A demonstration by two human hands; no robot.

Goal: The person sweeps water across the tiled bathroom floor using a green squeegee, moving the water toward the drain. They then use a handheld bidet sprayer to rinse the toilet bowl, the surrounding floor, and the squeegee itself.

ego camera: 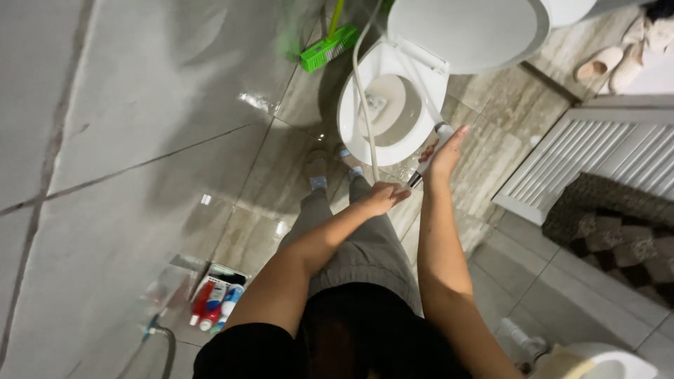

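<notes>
I look down at a white toilet point(354, 123) with its lid point(463, 28) raised. My right hand point(444, 153) grips a white and black spray nozzle point(430, 156), held beside the bowl's near right rim. Its pale hose point(360, 77) runs across the bowl toward the top of the view. My left hand point(382, 196) is closed around the lower part of that hose, just in front of the bowl. My legs in grey trousers and my sandalled feet point(317, 168) stand right before the toilet on wet stone tiles.
A green brush point(327, 48) leans by the wall left of the toilet. A tray of bottles point(214, 302) sits on the floor at lower left. To the right are a white slatted door point(597, 154), a patterned mat point(618, 228) and pale slippers point(600, 64).
</notes>
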